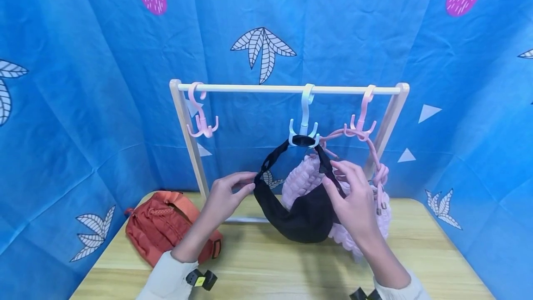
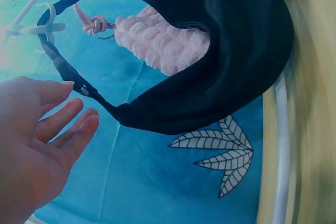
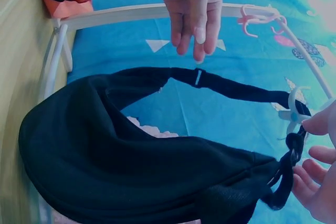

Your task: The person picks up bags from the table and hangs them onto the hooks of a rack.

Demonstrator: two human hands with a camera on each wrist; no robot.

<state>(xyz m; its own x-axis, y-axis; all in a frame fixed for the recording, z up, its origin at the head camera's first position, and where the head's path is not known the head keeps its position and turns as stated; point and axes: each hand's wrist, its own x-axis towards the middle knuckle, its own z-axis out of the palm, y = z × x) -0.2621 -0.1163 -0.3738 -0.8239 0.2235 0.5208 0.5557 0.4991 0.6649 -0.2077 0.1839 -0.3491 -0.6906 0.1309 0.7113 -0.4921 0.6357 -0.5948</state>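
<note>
Two hands flank the black bag (image 1: 308, 219), which hangs by its strap (image 1: 275, 156) from the blue hook (image 1: 305, 110). We see the left hand (image 1: 226, 200) with its fingers loosely extended at or just beside the strap, gripping nothing; the right hand (image 1: 354, 193) is half spread, thumb and fingers parted near the strap's other side, and we cannot tell whether it touches. We judge the bag light, soft and floppy, its cloth neither very slippery nor fragile. The strap, high on either side, looks the best hold, since the body would sag if pinched alone. We would mind the hook's upcurved prongs, which could snag the loop. The pink bag (image 1: 301, 175) hangs close behind and to the right, leaving little room there; toward the left pink hook (image 1: 202, 119) we have a wider gap.
</note>
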